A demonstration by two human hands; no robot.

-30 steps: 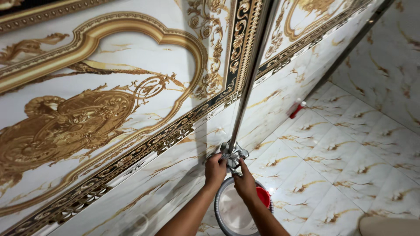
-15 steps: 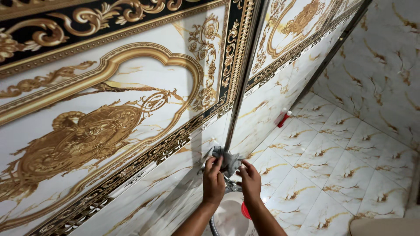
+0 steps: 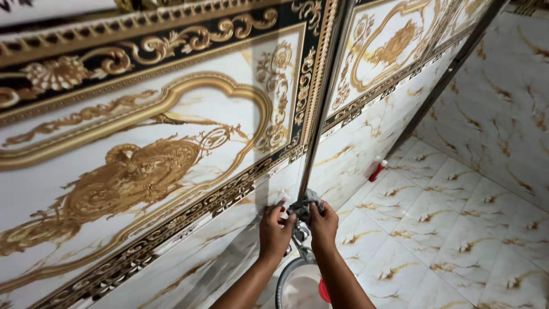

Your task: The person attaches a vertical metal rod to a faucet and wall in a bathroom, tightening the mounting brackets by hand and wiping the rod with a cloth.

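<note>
**Both hands on the cloth at the foot of the wall pipe**

Your left hand (image 3: 276,232) and right hand (image 3: 323,226) sit side by side, raised against the tiled wall. Between them is a grey cloth (image 3: 303,205), bunched around the lower end of a thin metal pipe (image 3: 320,109) that runs up the wall along the seam between two ornate panels.

Left grip: fingers curled, thumb and fingertips pressed on the cloth's left edge. Right grip: fingers bent over the cloth from the other side, pinching it against the pipe. Whether either palm touches the pipe itself, you cannot tell; the cloth covers the contact.

Just below the grip, between your wrists, a chrome tap fitting (image 3: 301,236) hangs under the cloth. Below that again, near your forearms, the rim of a white bucket (image 3: 281,283) shows, with something red (image 3: 324,290) at its right side, partly hidden by your right arm.

Left of and above the grip: large wall tile (image 3: 148,171) with gold scrollwork and a dark gold-patterned border. Right of the grip: pale marbled floor tiles (image 3: 457,229). Well apart, at the base of the wall beyond your right hand, a small red and white bottle (image 3: 377,170) stands on the floor.
</note>
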